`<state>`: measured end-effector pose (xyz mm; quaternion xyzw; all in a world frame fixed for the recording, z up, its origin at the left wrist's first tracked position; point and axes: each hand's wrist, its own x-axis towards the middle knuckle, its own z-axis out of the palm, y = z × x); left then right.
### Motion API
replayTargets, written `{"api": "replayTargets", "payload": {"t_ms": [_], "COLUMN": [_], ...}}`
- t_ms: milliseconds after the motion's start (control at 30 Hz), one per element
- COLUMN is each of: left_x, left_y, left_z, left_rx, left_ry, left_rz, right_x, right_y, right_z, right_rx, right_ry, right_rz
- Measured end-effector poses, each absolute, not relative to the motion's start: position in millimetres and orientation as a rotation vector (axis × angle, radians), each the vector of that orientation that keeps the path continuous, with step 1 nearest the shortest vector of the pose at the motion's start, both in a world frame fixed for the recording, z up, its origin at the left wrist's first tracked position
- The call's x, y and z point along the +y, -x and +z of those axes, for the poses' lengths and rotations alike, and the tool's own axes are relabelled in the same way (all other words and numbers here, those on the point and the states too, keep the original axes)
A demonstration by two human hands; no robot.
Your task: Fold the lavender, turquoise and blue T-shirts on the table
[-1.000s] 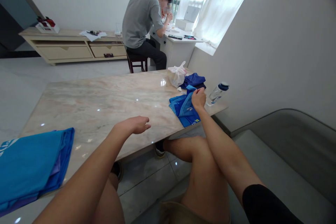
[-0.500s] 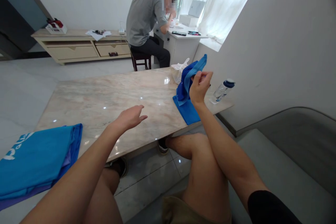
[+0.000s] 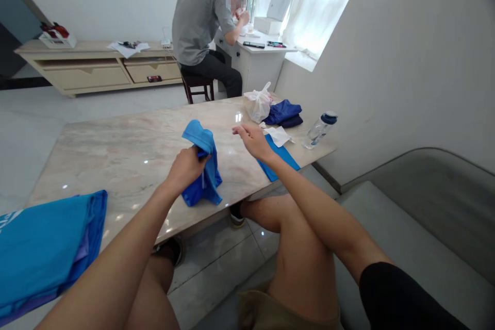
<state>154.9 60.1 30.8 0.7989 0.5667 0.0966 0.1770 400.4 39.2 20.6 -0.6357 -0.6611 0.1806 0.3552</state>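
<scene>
The left hand (image 3: pixel 187 169) grips the bunched cloth (image 3: pixel 212 172) just above the surface (image 3: pixel 131 149); the right hand (image 3: pixel 253 142), empty, fingers loosely extended, is to its right, near the flat cloth (image 3: pixel 275 161). This looks like mid-handling; any spreading would call for both hands on opposite edges.

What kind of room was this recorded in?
Probably a living room in a home: a grey cushioned sofa beside a low marble-patterned table, a long wooden cabinet with drawers against the wall, and sheer white curtains at the window.
</scene>
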Motion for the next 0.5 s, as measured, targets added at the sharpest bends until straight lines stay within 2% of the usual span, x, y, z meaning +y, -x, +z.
{"api": "replayTargets", "payload": {"t_ms": [100,167,233,400,500], "left_x": [56.2,53.7,51.5,46.5,46.3], "left_y": [-144.0,-140.6,-140.3,-144.9,-146.0], "left_z": [24.7,21.7,22.1,33.1,35.2], "left_rx": [1.558,1.457,1.393,1.363,1.369], "left_ry": [-2.446,-2.476,-2.475,-2.436,-2.422], "left_rz": [-0.271,-0.460,-0.525,-0.531,-0.529], "right_x": [51.4,53.1,55.2,70.9,77.7], "right_y": [-480.0,-525.3,-558.3,-597.5,-609.7], "right_z": [-7.0,-24.3,-38.7,-54.1,-49.9], "right_rx": [-1.658,-1.562,-1.462,-1.397,-1.351], "right_ry": [2.249,2.531,2.670,2.798,2.833], "right_rz": [0.329,0.201,0.155,0.357,0.246]}}
